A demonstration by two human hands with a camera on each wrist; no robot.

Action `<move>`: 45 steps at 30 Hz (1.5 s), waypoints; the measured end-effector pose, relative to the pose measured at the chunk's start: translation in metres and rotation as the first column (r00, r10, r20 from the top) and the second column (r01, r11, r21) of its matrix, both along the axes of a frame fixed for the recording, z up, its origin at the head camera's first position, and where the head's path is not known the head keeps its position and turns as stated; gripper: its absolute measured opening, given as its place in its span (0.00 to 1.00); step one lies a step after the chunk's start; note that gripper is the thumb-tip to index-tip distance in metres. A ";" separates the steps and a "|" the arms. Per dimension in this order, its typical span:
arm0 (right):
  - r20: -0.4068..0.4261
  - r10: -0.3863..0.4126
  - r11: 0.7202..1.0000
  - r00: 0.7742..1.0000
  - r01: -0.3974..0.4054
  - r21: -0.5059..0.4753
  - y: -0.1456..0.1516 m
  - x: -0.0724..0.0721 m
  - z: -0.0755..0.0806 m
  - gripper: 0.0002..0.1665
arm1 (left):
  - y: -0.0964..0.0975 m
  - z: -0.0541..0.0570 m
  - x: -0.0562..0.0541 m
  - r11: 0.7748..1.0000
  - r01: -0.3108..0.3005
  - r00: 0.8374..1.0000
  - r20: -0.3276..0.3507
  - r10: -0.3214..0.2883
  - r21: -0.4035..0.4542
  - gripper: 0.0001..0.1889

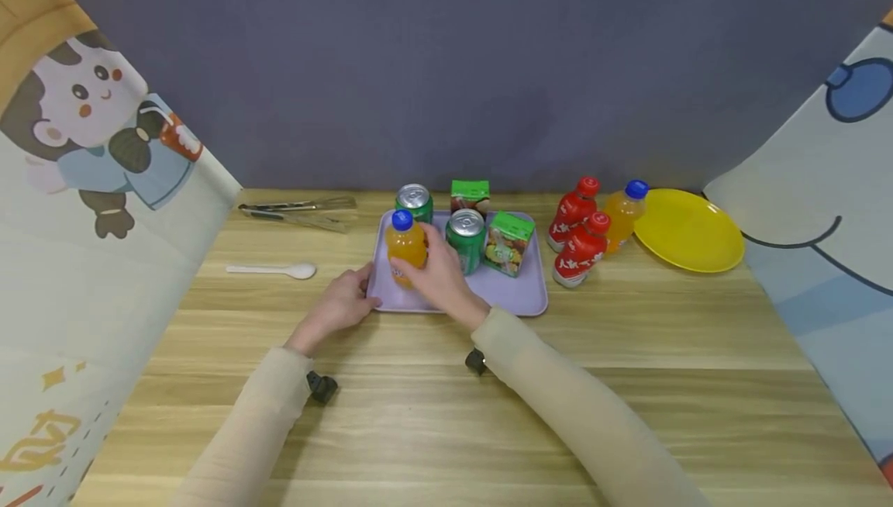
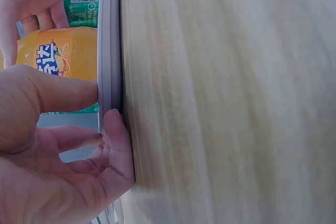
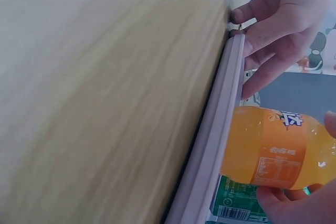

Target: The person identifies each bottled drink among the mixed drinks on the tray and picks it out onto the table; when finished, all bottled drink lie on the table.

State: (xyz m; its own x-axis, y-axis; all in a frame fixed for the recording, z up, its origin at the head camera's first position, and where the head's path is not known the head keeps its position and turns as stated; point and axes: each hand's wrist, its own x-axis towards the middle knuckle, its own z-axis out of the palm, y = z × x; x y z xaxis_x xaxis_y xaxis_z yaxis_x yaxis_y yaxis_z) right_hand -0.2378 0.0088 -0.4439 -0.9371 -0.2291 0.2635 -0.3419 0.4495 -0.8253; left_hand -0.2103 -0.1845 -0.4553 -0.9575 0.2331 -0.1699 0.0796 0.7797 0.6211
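Observation:
In the head view my right hand [image 1: 441, 274] grips an orange soda bottle [image 1: 403, 242] with a blue cap, which stands upright at the left of a lilac tray [image 1: 512, 302]. My left hand [image 1: 340, 302] holds the tray's left edge; in the left wrist view its thumb and fingers pinch the rim [image 2: 109, 40]. Also on the tray are a green drink can [image 1: 465, 247] and a green juice carton [image 1: 508, 243], with another can [image 1: 415, 198] and another carton [image 1: 470, 195] towards the back. The right wrist view shows the bottle's label [image 3: 281, 148] between thumb and fingers.
Right of the tray stand two red bottles [image 1: 576, 212] [image 1: 582, 251] and a second orange soda bottle [image 1: 623, 216], beside a yellow plate [image 1: 691, 232]. Metal tongs [image 1: 300, 212] and a white spoon [image 1: 272, 270] lie to the left. A dark wall [image 1: 474, 65] closes the back.

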 end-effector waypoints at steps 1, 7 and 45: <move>0.003 -0.001 1.000 1.000 0.001 -0.009 0.000 -0.001 0.000 0.38 | 0.000 0.000 0.000 1.000 0.000 1.000 -0.003 0.000 -0.002 0.39; 0.039 -0.015 0.999 0.999 0.017 -0.039 -0.001 -0.002 0.001 0.35 | 0.002 0.002 -0.001 1.000 0.008 1.000 -0.009 -0.008 -0.006 0.39; 0.044 0.074 0.993 0.996 -0.069 -0.099 0.027 0.029 0.024 0.33 | -0.001 -0.002 -0.002 1.000 0.017 0.999 -0.036 -0.017 0.008 0.39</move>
